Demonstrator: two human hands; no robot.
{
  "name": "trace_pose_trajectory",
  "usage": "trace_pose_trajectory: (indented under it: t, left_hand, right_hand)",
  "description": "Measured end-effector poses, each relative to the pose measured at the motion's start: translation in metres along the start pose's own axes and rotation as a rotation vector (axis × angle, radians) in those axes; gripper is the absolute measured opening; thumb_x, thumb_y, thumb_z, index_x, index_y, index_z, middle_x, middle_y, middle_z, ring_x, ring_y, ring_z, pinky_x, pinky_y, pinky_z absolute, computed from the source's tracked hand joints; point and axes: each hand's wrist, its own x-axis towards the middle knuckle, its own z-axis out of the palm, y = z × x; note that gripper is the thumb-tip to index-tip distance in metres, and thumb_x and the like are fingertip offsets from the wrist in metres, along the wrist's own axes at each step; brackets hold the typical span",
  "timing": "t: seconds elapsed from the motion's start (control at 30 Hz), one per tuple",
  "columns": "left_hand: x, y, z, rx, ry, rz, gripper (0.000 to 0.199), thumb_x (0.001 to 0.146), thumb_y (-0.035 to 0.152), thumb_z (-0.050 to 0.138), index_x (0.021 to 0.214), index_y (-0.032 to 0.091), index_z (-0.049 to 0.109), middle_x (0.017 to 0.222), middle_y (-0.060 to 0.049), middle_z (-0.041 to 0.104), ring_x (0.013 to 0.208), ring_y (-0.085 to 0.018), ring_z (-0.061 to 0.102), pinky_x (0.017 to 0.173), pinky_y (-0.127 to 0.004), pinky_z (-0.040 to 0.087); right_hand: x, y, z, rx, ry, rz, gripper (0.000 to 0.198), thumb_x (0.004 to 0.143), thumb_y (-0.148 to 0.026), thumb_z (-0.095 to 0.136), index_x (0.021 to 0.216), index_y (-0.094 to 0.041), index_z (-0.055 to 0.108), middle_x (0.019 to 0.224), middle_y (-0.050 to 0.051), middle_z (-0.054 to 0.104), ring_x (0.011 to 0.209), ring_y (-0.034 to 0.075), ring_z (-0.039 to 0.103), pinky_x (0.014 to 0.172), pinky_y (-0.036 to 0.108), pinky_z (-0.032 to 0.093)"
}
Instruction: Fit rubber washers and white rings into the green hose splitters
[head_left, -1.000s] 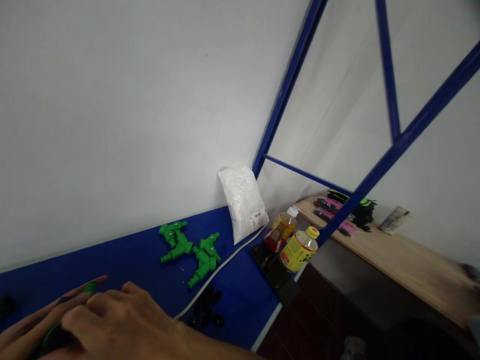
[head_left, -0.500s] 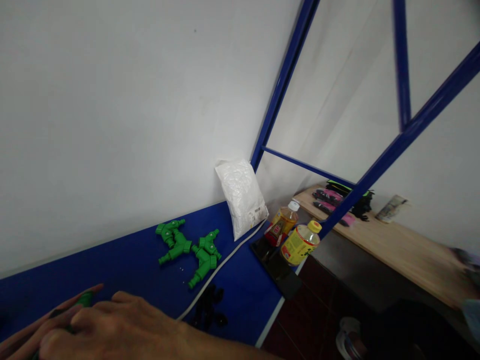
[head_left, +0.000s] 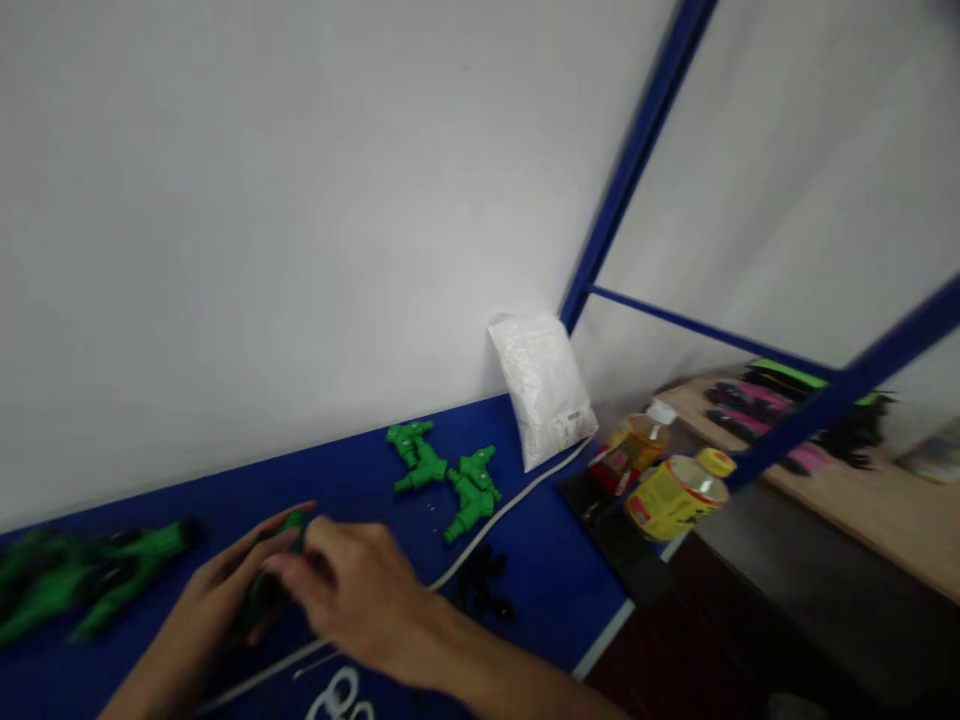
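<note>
My left hand (head_left: 210,600) is closed round a green plastic hose fitting (head_left: 295,522), whose top end shows above the fingers. From the right, my right hand (head_left: 367,590) pinches the same fitting with thumb and fingers; most of it is hidden between the hands. Two green Y-shaped hose splitters, one behind (head_left: 420,460) and one nearer (head_left: 472,495), lie on the blue table (head_left: 315,470) beyond my right hand. Other green fittings (head_left: 97,580) with black parts lie blurred at the left. Small black pieces (head_left: 480,580) sit beside my right forearm, and white rings (head_left: 341,692) lie below the hands.
A white cable (head_left: 517,505) crosses the table. A white plastic mailer (head_left: 541,390) leans against the wall. Two bottles, one amber (head_left: 634,447) and one yellow-labelled (head_left: 675,497), stand at the right by a black slab (head_left: 619,545). Blue frame bars (head_left: 637,160) rise behind; gloves (head_left: 757,405) lie on a wooden board.
The view has swung left, so the table's contents appear farther right. Both hands now show more fully, still together on the green fitting. More green fittings and white rings have come into view.
</note>
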Motion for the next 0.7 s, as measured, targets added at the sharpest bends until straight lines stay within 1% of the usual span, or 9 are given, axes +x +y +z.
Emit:
trace_pose_trajectory:
  t: [0.03,0.1,0.13,0.2,0.27,0.33,0.43,0.53,0.7]
  left_hand:
    - [-0.004,0.007,0.0,-0.096,-0.029,0.005,0.064,0.083,0.07,0.053,0.132,0.029,0.061,0.061,0.005,0.065,0.049,-0.012,0.047,0.047,-0.022,0.034]
    - [-0.009,0.018,0.002,-0.216,-0.045,0.002,0.067,0.081,0.061,0.061,0.133,0.019,0.06,0.059,0.004,0.061,0.044,-0.01,0.042,0.043,-0.02,0.029]
    - [-0.01,0.022,0.002,-0.236,-0.029,-0.015,0.066,0.08,0.058,0.062,0.132,0.018,0.061,0.062,0.003,0.062,0.044,-0.009,0.042,0.042,-0.019,0.029]
    - [-0.011,0.026,0.002,-0.24,0.0,-0.039,0.058,0.08,0.053,0.064,0.127,0.019,0.065,0.076,0.0,0.067,0.05,-0.01,0.05,0.045,-0.019,0.038]
    - [-0.012,0.028,0.001,-0.25,-0.003,-0.037,0.053,0.08,0.049,0.064,0.124,0.019,0.067,0.087,-0.004,0.069,0.06,-0.014,0.059,0.043,-0.018,0.039]
    - [-0.013,0.028,-0.001,-0.244,-0.038,-0.047,0.051,0.08,0.045,0.063,0.124,0.018,0.066,0.088,-0.005,0.07,0.059,-0.013,0.058,0.041,-0.017,0.038]
    - [-0.014,0.028,-0.002,-0.217,-0.075,-0.071,0.05,0.082,0.042,0.062,0.125,0.017,0.066,0.086,-0.005,0.069,0.049,-0.008,0.052,0.038,-0.016,0.037]
    - [-0.011,0.025,-0.001,-0.216,-0.09,-0.061,0.05,0.083,0.043,0.062,0.124,0.016,0.066,0.084,-0.004,0.069,0.046,-0.007,0.051,0.037,-0.016,0.038]
    - [-0.005,0.019,0.003,-0.251,-0.05,-0.036,0.05,0.082,0.043,0.063,0.122,0.014,0.066,0.068,0.001,0.06,0.04,-0.006,0.045,0.034,-0.015,0.034]
  right_hand:
    - [-0.002,0.0,-0.003,0.008,0.022,0.019,0.035,0.102,-0.047,0.045,0.086,-0.021,0.062,0.077,-0.001,0.071,0.066,0.014,0.067,0.061,0.023,0.05]
    - [-0.003,0.001,-0.008,0.062,0.046,-0.046,0.03,0.102,-0.043,0.047,0.093,-0.019,0.062,0.078,0.001,0.068,0.07,0.014,0.065,0.066,0.024,0.051]
    - [-0.003,0.002,-0.01,0.088,0.033,-0.124,0.026,0.101,-0.042,0.051,0.105,-0.019,0.061,0.087,0.002,0.068,0.077,0.015,0.065,0.071,0.026,0.052]
    - [-0.003,0.003,-0.013,0.091,-0.019,-0.262,0.034,0.098,-0.039,0.057,0.127,-0.02,0.055,0.101,0.005,0.066,0.086,0.016,0.064,0.08,0.029,0.053]
    - [-0.005,0.002,-0.014,0.029,-0.09,-0.315,0.035,0.098,-0.035,0.058,0.13,-0.021,0.052,0.108,0.007,0.063,0.092,0.018,0.064,0.084,0.033,0.054]
    - [-0.007,0.001,-0.013,-0.071,-0.138,-0.341,0.032,0.098,-0.029,0.058,0.128,-0.019,0.054,0.11,0.008,0.061,0.093,0.02,0.064,0.084,0.035,0.055]
    - [-0.008,0.0,-0.01,-0.218,-0.153,-0.365,0.028,0.098,-0.025,0.058,0.125,-0.017,0.055,0.108,0.009,0.062,0.092,0.022,0.065,0.083,0.038,0.056]
    - [-0.006,0.002,-0.004,-0.297,-0.141,-0.39,0.023,0.098,-0.028,0.059,0.118,-0.017,0.057,0.105,0.009,0.063,0.089,0.023,0.065,0.081,0.039,0.056]
    - [-0.005,0.002,0.004,-0.339,-0.074,-0.392,0.013,0.099,-0.027,0.056,0.107,-0.016,0.055,0.097,0.009,0.066,0.084,0.024,0.068,0.075,0.04,0.056]
